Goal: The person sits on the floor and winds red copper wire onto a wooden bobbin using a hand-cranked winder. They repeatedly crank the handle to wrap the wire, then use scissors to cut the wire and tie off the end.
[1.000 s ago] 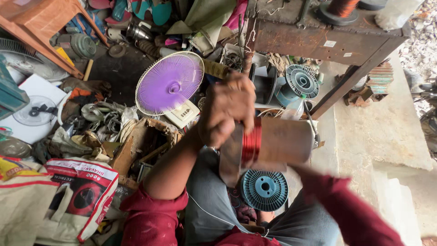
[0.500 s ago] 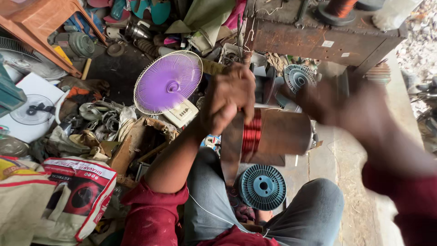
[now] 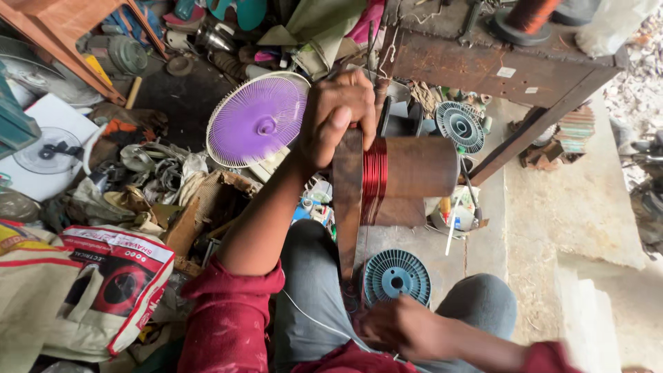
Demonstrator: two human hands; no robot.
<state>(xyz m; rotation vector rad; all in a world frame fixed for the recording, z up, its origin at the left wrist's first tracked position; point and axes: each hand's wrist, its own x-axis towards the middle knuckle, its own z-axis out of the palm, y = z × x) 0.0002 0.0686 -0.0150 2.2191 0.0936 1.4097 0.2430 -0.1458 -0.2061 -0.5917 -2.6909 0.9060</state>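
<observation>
Head view: my left hand [image 3: 338, 114] has its fingers clamped over the top of the upright wooden board [image 3: 347, 200] — the brown cylinder [image 3: 414, 167] with its red copper winding [image 3: 373, 178] juts toward 3 o'clock. My right hand [image 3: 404, 324], at 6 o'clock near the blue fan guard [image 3: 397, 276], is curled — around what, I can't tell.

At lower left I noted a cream sack [image 3: 114, 290] with red borders and a black-and-red printed panel. A white box [image 3: 48, 148] picturing a fan lay at far left. Two small white labels [image 3: 506, 72] sat on the brown bench's face.
</observation>
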